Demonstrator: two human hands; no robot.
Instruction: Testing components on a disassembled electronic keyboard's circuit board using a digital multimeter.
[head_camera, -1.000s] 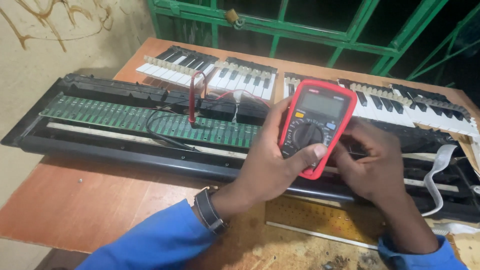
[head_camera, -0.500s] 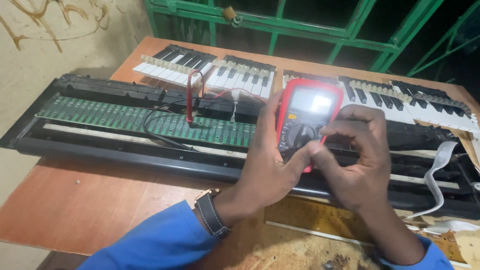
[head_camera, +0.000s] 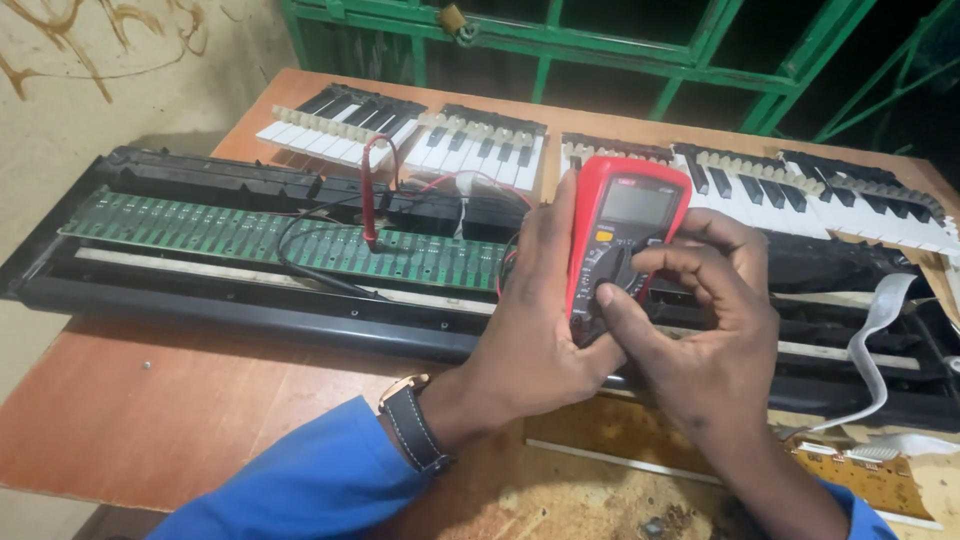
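Note:
My left hand (head_camera: 535, 320) grips a red and grey multimeter (head_camera: 628, 215) from its left side and holds it upright over the opened keyboard. My right hand (head_camera: 700, 320) is on the meter's front, thumb and fingers pinching the round dial. The meter's red and black leads run left; a red probe (head_camera: 369, 195) stands on the long green circuit board (head_camera: 280, 235) inside the black keyboard case (head_camera: 220, 300). A dark watch sits on my left wrist above a blue sleeve.
Several detached blocks of black and white keys (head_camera: 480, 145) lie in a row at the table's far edge. A white ribbon cable (head_camera: 875, 330) and a small brown circuit board (head_camera: 870, 480) sit at the right. A green metal gate (head_camera: 640, 50) stands behind the wooden table (head_camera: 150, 420).
My right hand has moved from beside the meter onto its front and now pinches the dial. The meter has been tilted more upright. The probe on the green board has not moved.

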